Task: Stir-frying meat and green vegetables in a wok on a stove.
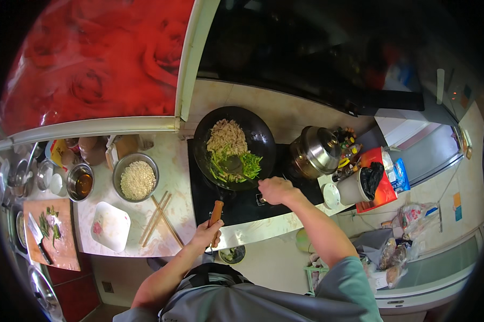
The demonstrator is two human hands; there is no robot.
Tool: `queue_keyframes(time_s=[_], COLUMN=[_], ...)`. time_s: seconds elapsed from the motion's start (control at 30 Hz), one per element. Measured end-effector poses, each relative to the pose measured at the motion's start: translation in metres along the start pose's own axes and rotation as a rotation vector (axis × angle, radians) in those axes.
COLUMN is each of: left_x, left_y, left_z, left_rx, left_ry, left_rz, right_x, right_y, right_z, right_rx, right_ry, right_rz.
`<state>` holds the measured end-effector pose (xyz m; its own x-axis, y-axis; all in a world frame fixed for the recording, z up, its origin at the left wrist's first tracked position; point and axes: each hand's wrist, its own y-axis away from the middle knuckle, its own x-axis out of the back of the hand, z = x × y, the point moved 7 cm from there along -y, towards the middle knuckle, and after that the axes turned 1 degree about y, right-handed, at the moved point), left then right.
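Note:
My left hand (pixel 208 234) grips the wooden handle (pixel 216 213) of a dark wok (pixel 262 133) on the black cooktop (pixel 242 209). In my right hand (pixel 277 190) is a dark spatula or ladle (pixel 232 164), its head down among the food in the wok. Chopped green vegetables (pixel 250 164) fill the near side of the wok. Pale cooked pieces, perhaps meat (pixel 226 137), lie on the far side. My right fist hides the end of the utensil's handle.
A lidded steel pot (pixel 316 152) stands right of the wok, near sauce bottles (pixel 351 151). Leftward are a bowl of pale grains (pixel 138 180), chopsticks (pixel 157 219), a white dish (pixel 110 226), a bowl of brown liquid (pixel 81 183) and a cutting board (pixel 65 251) with a knife (pixel 36 233). A range hood (pixel 290 60) hangs above.

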<state>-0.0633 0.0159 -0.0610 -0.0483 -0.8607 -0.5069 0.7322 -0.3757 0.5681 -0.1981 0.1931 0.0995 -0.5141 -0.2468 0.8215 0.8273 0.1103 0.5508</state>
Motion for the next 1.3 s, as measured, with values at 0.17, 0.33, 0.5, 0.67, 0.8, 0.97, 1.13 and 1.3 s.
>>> queue_keyframes(time_s=[0.17,0.33,0.5,0.67,0.8,0.97,1.13,1.3], left_x=[0.003,0.0,0.001,0.0,0.003,-0.004,-0.002,0.0], left_y=[-0.004,-0.003,-0.004,-0.006,-0.002,-0.004,-0.003,-0.003], left_z=[-0.004,-0.001,-0.005,-0.005,-0.003,0.0,0.0,-0.003], left_rx=[0.006,-0.003,-0.002,-0.009,-0.009,0.002,-0.013,0.007], left_ry=[-0.044,-0.045,-0.03,-0.031,-0.042,-0.006,-0.003,-0.028], left_rz=[0.015,0.004,-0.002,-0.009,0.006,-0.027,-0.029,-0.009], right_x=[0.019,-0.007,0.015,0.0,0.011,-0.015,-0.026,-0.013], right_y=[-0.016,-0.016,0.014,0.014,0.022,0.009,0.004,0.003], right_z=[-0.014,-0.026,-0.026,-0.003,0.016,0.037,-0.013,-0.012], right_rx=[-0.003,0.009,0.045,0.025,-0.027,-0.049,-0.158,-0.043], right_ry=[-0.128,-0.108,-0.059,0.003,-0.014,-0.154,-0.328,-0.319], right_rz=[0.031,-0.031,-0.077,-0.05,0.029,0.023,-0.142,0.03])
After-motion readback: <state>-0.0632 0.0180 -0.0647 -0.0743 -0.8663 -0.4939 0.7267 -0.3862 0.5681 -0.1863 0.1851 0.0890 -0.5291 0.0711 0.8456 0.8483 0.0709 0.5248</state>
